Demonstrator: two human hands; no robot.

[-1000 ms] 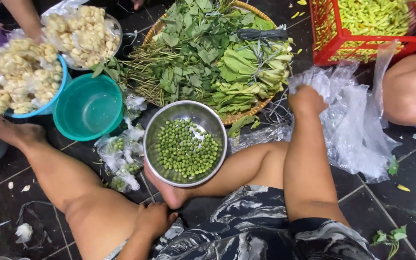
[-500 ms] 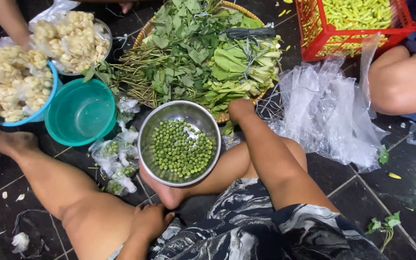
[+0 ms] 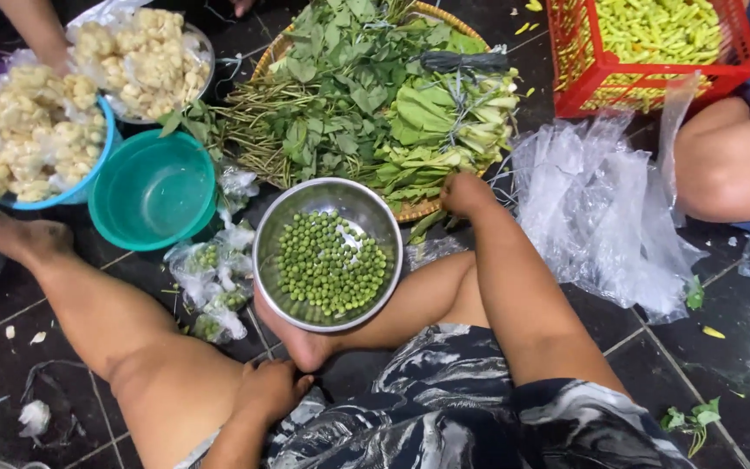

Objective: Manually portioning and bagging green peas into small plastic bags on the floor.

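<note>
Bowls sit at the floor's left: one blue bowl (image 3: 88,178) of pale lumps, one empty green bowl (image 3: 154,191), with small clear bags (image 3: 214,287) beside. The left hand (image 3: 266,391) rests loosely curled near a foot, holding nothing. One steel bowl (image 3: 275,217) holds green peas. The right hand (image 3: 466,193), fingers closed, touches the leaf basket (image 3: 427,208); whether it grips anything I cannot tell. One red crate (image 3: 583,87) stands at the far right.

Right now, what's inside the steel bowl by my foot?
The steel bowl holds small round green peas, heaped in the middle with bare metal around them. The bowl's bottom beneath the heap is covered, so anything under the peas cannot be seen.
</note>
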